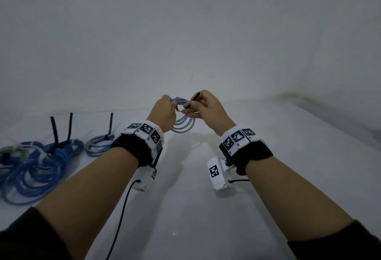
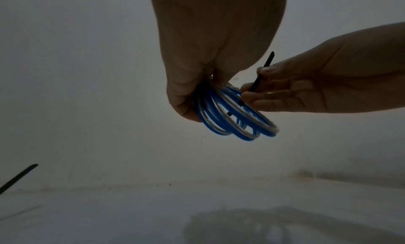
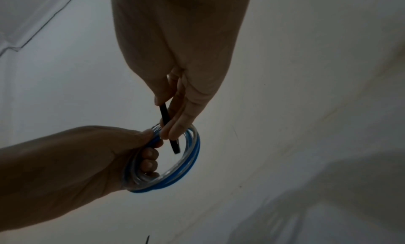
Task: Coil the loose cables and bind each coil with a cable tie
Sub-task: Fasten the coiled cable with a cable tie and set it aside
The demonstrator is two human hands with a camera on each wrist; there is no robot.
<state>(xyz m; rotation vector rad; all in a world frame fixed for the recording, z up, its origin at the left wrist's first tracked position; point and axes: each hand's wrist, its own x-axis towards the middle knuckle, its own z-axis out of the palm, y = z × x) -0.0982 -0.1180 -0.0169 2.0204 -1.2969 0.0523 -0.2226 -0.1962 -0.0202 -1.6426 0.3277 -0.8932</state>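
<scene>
My left hand point(image 1: 165, 113) grips a small coil of blue-and-clear cable point(image 1: 184, 124), held up above the white table point(image 1: 268, 177). The fingers curl through the coil point(image 3: 186, 161) from the left. My right hand point(image 1: 204, 105) pinches a black cable tie point(image 1: 191, 101) between thumb and fingers right beside the coil's top. The tie's lower end point(image 3: 174, 146) points down inside the ring; its upper tip point(image 2: 268, 60) sticks up past the thumb. In the left wrist view the coil point(image 2: 236, 119) hangs below my left hand point(image 2: 197, 92), with my right hand point(image 2: 306, 88) coming in from the right.
At the left of the table lie several blue cable coils point(image 1: 39, 165) bound with black ties, whose tails point(image 1: 54, 131) stand upright. A smaller tied coil point(image 1: 99, 143) lies nearer my left wrist. A white wall rises behind the table.
</scene>
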